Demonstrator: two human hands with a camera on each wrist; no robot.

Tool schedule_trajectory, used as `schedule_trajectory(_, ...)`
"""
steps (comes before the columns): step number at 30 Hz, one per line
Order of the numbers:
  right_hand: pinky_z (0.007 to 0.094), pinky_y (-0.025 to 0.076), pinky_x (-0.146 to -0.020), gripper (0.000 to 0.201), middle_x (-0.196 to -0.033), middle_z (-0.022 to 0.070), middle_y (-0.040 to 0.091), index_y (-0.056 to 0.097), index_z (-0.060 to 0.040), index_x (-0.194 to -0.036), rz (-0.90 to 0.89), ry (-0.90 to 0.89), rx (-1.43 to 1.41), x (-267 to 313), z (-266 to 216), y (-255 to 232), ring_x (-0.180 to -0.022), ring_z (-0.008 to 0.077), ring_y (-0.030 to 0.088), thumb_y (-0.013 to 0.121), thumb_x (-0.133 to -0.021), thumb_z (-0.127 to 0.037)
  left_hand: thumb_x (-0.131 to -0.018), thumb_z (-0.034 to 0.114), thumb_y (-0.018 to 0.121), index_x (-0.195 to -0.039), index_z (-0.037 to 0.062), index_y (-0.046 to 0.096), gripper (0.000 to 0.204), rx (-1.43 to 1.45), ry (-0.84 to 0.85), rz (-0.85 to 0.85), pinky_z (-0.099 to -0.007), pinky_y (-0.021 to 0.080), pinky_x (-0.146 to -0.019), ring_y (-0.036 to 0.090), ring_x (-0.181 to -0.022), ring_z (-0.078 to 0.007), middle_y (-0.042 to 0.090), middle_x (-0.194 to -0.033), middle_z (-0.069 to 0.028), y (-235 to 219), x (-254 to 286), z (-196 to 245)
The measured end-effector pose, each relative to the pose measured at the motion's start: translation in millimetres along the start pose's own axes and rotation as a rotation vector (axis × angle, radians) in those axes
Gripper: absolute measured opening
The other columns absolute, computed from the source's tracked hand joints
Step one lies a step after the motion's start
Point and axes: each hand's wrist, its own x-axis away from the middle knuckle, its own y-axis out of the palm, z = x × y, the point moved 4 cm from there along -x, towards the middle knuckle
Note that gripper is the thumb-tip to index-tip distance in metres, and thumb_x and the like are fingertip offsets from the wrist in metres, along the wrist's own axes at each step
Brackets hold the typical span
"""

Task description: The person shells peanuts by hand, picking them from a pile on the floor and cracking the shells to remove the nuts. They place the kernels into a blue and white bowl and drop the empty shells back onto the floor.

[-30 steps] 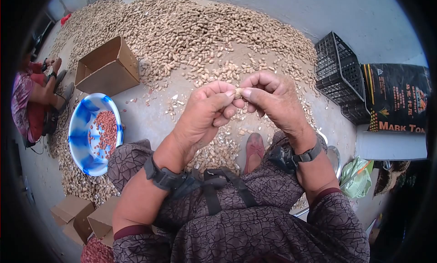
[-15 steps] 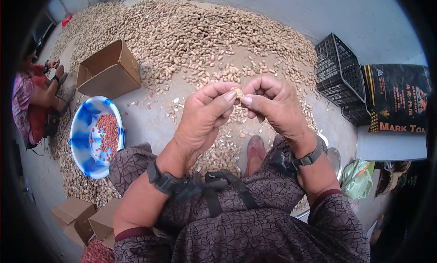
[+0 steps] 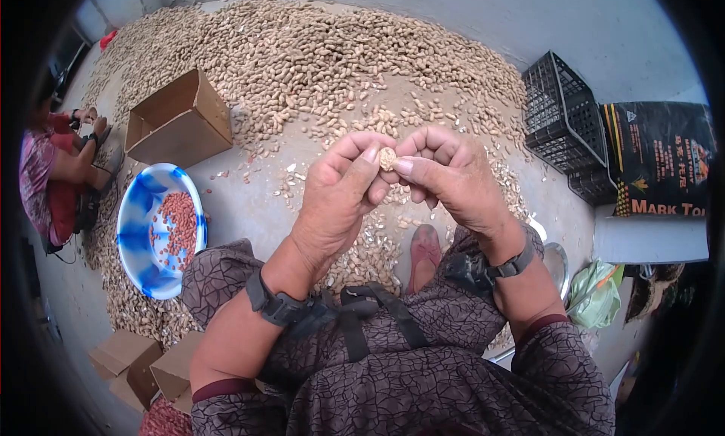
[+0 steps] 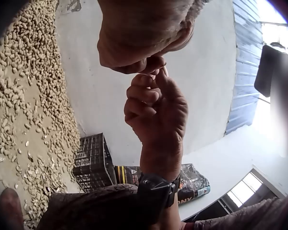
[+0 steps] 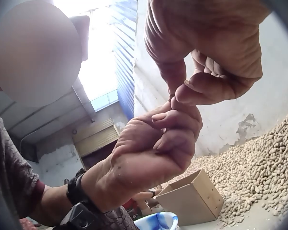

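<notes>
Seated above a floor of unshelled nuts, a person pinches one peanut (image 3: 387, 158) between left hand (image 3: 336, 191) and right hand (image 3: 453, 181), fingertips clamped on it mid-shelling; prying it open appears next, kernels likely bound for the bowl (image 3: 134, 240).

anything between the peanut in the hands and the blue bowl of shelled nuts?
Nothing visible. Both hands, left hand and right hand, pinch the peanut above the knees; the bowl sits on the floor to the left, with open air and bare floor between.
</notes>
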Motion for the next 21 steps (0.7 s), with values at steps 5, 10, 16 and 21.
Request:
schedule_trajectory(5,0.0163,0.037,-0.042,0.012,-0.062,0.0010,0.057,0.055,-0.0009,-0.078,-0.003,0.035,0.019,1.1,1.3,1.1,-0.051,0.0040,0.050,0.059,-0.078,-0.013,-0.090,0.015,0.043,-0.104,0.0013,0.052,0.022,0.040,0.034,-0.052,-0.0137,0.033,-0.049,0.041,-0.058,-0.0013,0.052,-0.074,0.0015,-1.3,-0.9,-2.1)
schedule_trajectory(10,0.0166,0.037,-0.042,0.012,-0.059,0.0001,0.055,0.055,-0.0014,-0.078,0.000,-0.023,0.030,0.2,1.3,1.9,-0.050,0.0039,0.050,0.059,-0.078,-0.013,-0.089,0.015,0.045,-0.106,0.0019,0.051,0.022,0.043,-0.009,-0.077,-0.0131,0.033,-0.050,0.042,-0.059,-0.0013,0.052,-0.075,0.0011,-3.6,-1.3,-3.1)
schedule_trajectory(16,0.0172,0.038,-0.043,0.012,-0.059,0.0002,0.055,0.055,-0.0009,-0.078,-0.012,0.002,0.050,-0.3,1.7,1.6,-0.051,0.0037,0.050,0.060,-0.078,-0.012,-0.087,0.015,0.050,-0.104,0.0029,0.052,0.022,0.025,-0.013,-0.060,-0.0120,0.033,-0.049,0.042,-0.059,-0.0008,0.052,-0.075,0.0007,-3.3,0.3,-0.8)
schedule_trajectory(21,0.0172,0.039,-0.043,0.013,-0.059,0.0001,0.055,0.056,-0.0003,-0.079,0.050,-0.001,0.073,1.2,-1.5,4.4,-0.051,0.0034,0.050,0.061,-0.077,-0.012,-0.088,0.016,0.047,-0.101,0.0006,0.053,0.020,-0.011,0.016,-0.026,-0.0132,0.033,-0.050,0.039,-0.055,-0.0017,0.053,-0.072,-0.0002,-4.3,-0.4,-0.7)
